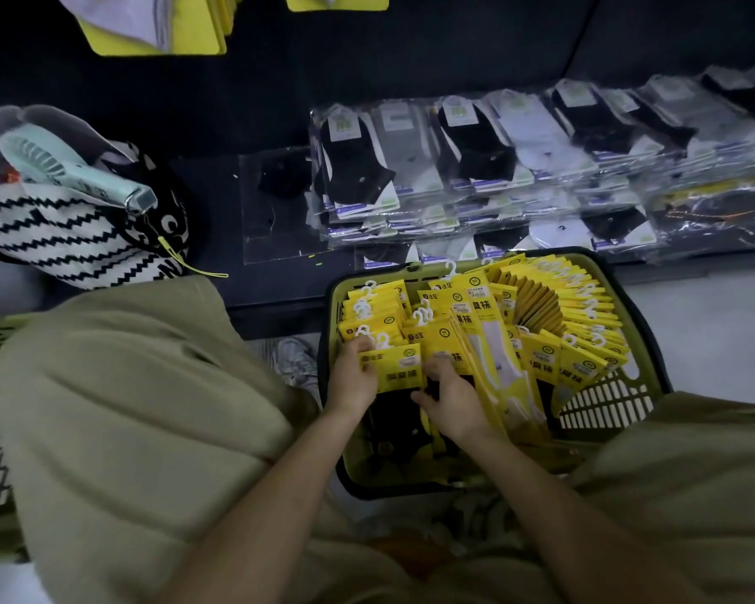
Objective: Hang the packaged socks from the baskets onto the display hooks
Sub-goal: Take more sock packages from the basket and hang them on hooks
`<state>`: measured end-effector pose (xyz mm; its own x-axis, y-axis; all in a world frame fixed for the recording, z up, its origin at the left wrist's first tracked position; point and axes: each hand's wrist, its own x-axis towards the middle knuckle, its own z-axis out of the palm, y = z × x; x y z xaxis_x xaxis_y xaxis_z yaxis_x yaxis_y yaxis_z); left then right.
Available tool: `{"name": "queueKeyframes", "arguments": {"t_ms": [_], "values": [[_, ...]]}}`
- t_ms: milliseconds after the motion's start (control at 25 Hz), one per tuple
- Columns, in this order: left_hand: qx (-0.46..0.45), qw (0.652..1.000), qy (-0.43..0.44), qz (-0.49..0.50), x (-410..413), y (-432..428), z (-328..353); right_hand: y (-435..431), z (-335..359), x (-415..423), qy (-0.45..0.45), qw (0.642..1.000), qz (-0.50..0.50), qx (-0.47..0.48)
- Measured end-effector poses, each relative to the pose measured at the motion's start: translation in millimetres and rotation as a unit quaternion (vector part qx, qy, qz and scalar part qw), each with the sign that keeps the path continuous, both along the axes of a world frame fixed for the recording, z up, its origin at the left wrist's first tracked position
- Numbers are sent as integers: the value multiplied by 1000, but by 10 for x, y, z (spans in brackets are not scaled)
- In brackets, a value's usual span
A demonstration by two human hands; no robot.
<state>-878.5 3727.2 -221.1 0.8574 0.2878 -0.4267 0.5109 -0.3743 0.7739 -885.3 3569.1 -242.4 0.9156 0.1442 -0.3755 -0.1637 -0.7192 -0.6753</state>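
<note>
Basket (606, 405): placed on the floor (715, 324), filled with yellow-carded sock packs (585, 307).
Sock pack (392, 369): held in the basket's near-left part.
Left hand (352, 379): curled round the pack's left edge.
Right hand (450, 401): fingers bent at its right edge, apparently gripping.

I see a dark wall panel (410, 58) behind a low black shelf (219, 185), pale grey floor (694, 333) in front, dim light.

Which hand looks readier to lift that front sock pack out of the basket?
Probably the left hand: it grips the pack by its card, while the right hand sits lower.
</note>
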Motion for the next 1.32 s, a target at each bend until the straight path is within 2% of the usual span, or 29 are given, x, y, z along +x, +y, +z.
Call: {"name": "queueKeyframes", "arguments": {"t_ms": [200,360,440,520,600,720,880,1040,1120,1240,1320], "values": [[-44,996,-8,74,20,27,37,56,-14,211,32,998,-31,39],[-42,979,-98,176,-7,159,138,312,-55,360,97,992,-3,85],[-49,966,-120,226,-6,252,170,393,-71,458,104,992,-19,65],[-60,964,-106,236,-10,305,179,389,-74,510,82,997,-10,11],[-59,967,-96,227,-13,314,174,350,-84,482,90,996,-4,17],[-50,971,-93,214,-21,307,166,334,-102,381,136,986,-5,94],[-38,983,-71,165,7,313,167,309,-16,414,119,990,52,52],[-111,982,-86,125,23,225,265,68,201,445,110,990,23,80],[-143,985,-77,55,32,173,273,-74,327,513,115,987,-12,112],[-149,985,-12,-85,94,76,321,-212,489,660,125,976,-34,175],[-149,985,-7,-82,167,30,383,-228,602,713,138,967,-44,209]]}}
